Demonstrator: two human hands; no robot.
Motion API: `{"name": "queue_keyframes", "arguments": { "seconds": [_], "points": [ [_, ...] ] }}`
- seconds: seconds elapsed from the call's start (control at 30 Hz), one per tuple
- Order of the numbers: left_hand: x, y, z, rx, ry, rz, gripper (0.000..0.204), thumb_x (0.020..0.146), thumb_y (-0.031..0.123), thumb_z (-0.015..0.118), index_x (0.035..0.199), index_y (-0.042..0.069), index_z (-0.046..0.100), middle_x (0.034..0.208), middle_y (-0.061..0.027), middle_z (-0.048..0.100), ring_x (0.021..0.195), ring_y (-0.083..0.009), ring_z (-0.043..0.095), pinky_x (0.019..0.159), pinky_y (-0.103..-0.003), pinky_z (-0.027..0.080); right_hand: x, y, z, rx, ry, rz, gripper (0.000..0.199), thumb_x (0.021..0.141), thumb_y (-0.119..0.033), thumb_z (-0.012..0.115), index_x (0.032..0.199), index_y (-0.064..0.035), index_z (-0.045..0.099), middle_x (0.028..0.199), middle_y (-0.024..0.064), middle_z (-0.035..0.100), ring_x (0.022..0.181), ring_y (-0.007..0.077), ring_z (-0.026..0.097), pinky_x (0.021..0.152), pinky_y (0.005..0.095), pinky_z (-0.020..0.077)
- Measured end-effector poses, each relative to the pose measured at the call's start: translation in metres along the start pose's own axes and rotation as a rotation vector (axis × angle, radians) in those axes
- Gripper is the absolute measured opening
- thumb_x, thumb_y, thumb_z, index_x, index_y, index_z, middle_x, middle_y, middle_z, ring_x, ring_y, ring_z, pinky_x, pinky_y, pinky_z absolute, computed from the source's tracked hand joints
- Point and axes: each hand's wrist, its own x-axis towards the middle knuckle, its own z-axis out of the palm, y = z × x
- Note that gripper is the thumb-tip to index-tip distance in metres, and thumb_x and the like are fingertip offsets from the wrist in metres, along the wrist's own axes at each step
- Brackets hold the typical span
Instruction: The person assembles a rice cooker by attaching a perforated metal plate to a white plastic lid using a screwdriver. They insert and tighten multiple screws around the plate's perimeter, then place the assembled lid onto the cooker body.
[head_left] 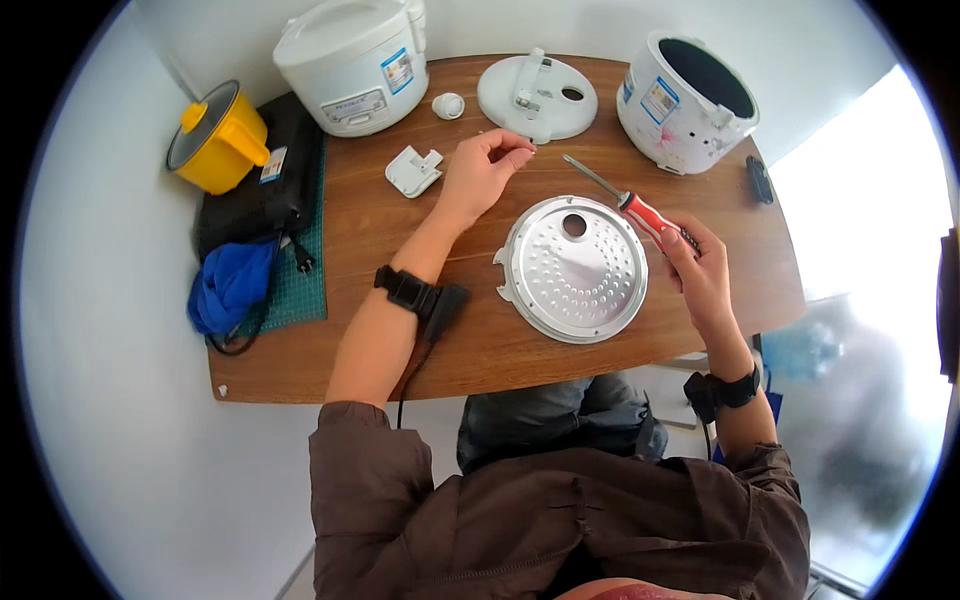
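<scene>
My right hand (698,265) grips a screwdriver (648,218) by its red handle, the metal shaft pointing up and left. My left hand (484,172) is closed in a pinch near the front of a round white lid (552,98); whatever sits at its fingertips is too small to make out. Between my forearms lies a round silver perforated metal plate (590,275) with one larger hole near its far side. Left of my left hand rests a flat white plastic piece (412,172). A small white round cap (448,106) lies beyond it.
A white rice cooker (350,75) stands at the far left, and an open rice cooker body (672,125) at the far right. A yellow pot (222,145) sits on a black case (245,210) over a green mat (303,285), beside a blue cloth (232,287). A black part (760,180) lies near the right edge.
</scene>
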Motion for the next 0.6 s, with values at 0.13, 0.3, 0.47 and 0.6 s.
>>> {"name": "queue_keyframes", "arguments": {
  "seconds": [0.13, 0.3, 0.47, 0.6],
  "points": [
    [-0.020, 0.011, 0.024, -0.717, -0.167, -0.121, 0.013, 0.104, 0.008, 0.063, 0.114, 0.001, 0.067, 0.107, -0.0114, 0.073, 0.095, -0.0166, 0.068, 0.088, -0.029, 0.058, -0.004, 0.004, 0.004, -0.095, 0.046, -0.122, 0.036, 0.098, -0.031, 0.073, 0.114, 0.0014, 0.071, 0.083, 0.0001, 0.066, 0.075, 0.0056, 0.055, 0.068, 0.0236, 0.0470],
    [-0.023, 0.011, 0.033, -0.931, -0.266, -0.094, 0.013, 0.105, 0.010, 0.061, 0.114, 0.001, 0.066, 0.111, -0.0152, 0.072, 0.097, -0.0189, 0.070, 0.089, -0.030, 0.059, -0.006, 0.015, 0.004, -0.172, 0.084, -0.118, 0.035, 0.097, -0.030, 0.074, 0.112, 0.0010, 0.071, 0.084, 0.0023, 0.067, 0.077, 0.0077, 0.057, 0.072, 0.0256, 0.0490],
    [-0.021, 0.006, 0.032, -0.967, -0.313, -0.046, 0.013, 0.106, 0.010, 0.060, 0.114, 0.002, 0.065, 0.112, -0.0162, 0.072, 0.100, -0.0219, 0.071, 0.091, -0.033, 0.060, -0.008, 0.016, 0.003, -0.170, 0.078, -0.092, 0.038, 0.097, -0.034, 0.074, 0.112, 0.0011, 0.071, 0.085, 0.0033, 0.067, 0.079, 0.0087, 0.058, 0.073, 0.0263, 0.0493],
    [-0.021, 0.003, 0.032, -0.914, -0.312, -0.029, 0.013, 0.105, 0.008, 0.059, 0.114, 0.002, 0.066, 0.113, -0.0159, 0.072, 0.102, -0.0228, 0.072, 0.090, -0.034, 0.060, -0.009, 0.020, 0.002, -0.168, 0.057, -0.051, 0.041, 0.098, -0.038, 0.073, 0.112, 0.0009, 0.071, 0.086, 0.0037, 0.067, 0.081, 0.0094, 0.058, 0.075, 0.0268, 0.0494]
  ]
}}
